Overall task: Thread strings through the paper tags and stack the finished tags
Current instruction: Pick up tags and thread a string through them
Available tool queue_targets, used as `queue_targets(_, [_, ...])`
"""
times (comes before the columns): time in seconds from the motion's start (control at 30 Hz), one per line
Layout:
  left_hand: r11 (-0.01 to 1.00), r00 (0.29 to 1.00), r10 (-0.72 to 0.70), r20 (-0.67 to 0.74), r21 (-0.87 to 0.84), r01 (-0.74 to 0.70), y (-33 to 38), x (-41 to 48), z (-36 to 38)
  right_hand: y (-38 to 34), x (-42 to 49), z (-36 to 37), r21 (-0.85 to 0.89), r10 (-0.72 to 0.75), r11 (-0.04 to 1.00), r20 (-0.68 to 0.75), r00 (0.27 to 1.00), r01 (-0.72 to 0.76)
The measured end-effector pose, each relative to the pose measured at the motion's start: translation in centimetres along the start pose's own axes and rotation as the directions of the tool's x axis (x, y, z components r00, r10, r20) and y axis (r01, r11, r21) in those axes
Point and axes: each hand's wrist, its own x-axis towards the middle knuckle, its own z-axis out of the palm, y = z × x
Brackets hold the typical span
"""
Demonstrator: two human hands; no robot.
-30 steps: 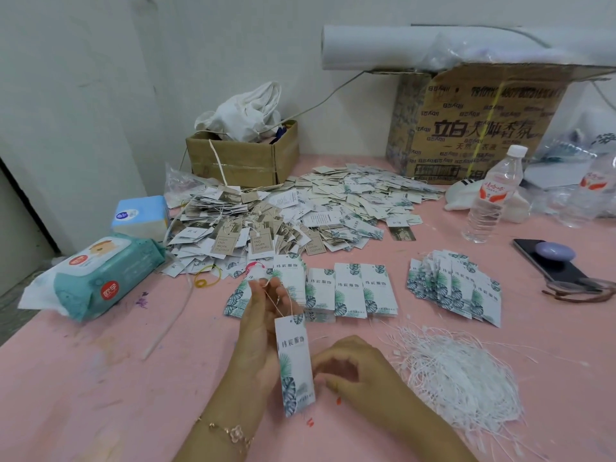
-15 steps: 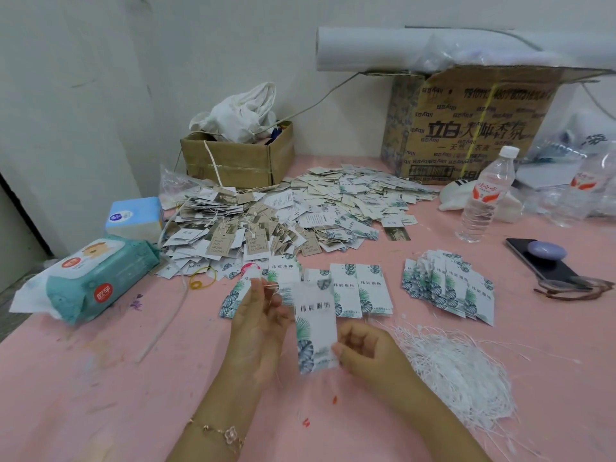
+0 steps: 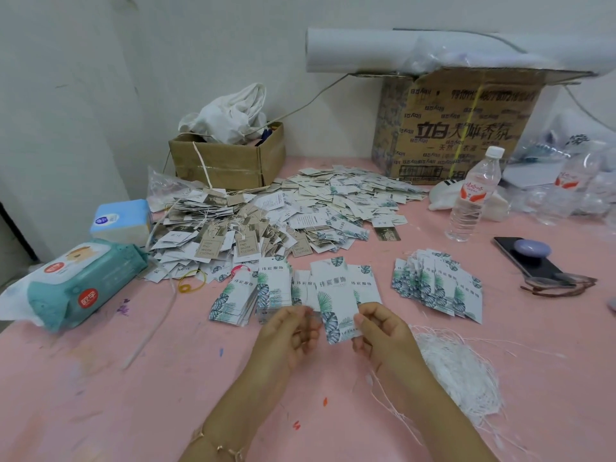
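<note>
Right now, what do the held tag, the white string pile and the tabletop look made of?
Held tag: thin printed card, likely paper; it stays flat while gripped by one edge and has a matte-looking leaf print.
White string pile: fine, springy-looking strands, perhaps plastic or waxed cord; I cannot tell which.
Tabletop: smooth, matte pink surface with paint specks, possibly painted or laminated board.
</note>
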Motion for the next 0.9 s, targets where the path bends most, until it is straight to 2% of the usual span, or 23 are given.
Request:
queue_targets(0.1, [0.997,0.997,-0.072,-0.033,-0.022,0.072,0.1,-0.1,0.1,-0.3,0.5,-0.5,0.028,-0.017,0.999,-0.094,0.995,0.019])
queue_targets(0.23, [0.994,0.993,-0.108,-0.048,0.006,0.109,0.5,-0.1,0.3,-1.1,1.1,-2.5,-0.028,-0.082,0.997,-0.234,0.969,0.077])
queue_targets(0.43, [0.992,0.993,-0.111,-0.046,0.059,0.113,0.8,-0.2,0.7,-3.7,3.3,-6.7,-0.274,-0.247,0.955,-0.512,0.823,0.116])
queue_targets(0.53, [0.991,0.992,-0.119,-0.048,0.05,0.121,0.8,-0.2,0.6,-4.9,4.8,-8.1,-0.34,-0.277,0.936,-0.562,0.78,0.087])
queue_targets(0.8, [0.99,0.989,-0.132,-0.059,0.05,0.135,0.6,0.3,0.4,-6.0,8.1,-9.8,-0.353,-0.252,0.935,-0.63,0.734,0.017])
queue_targets(0.9, [0.989,0.99,-0.132,-0.056,0.06,0.135,0.6,0.3,0.4,-5.6,8.1,-9.9,-0.47,-0.281,0.878,-0.657,0.699,-0.089])
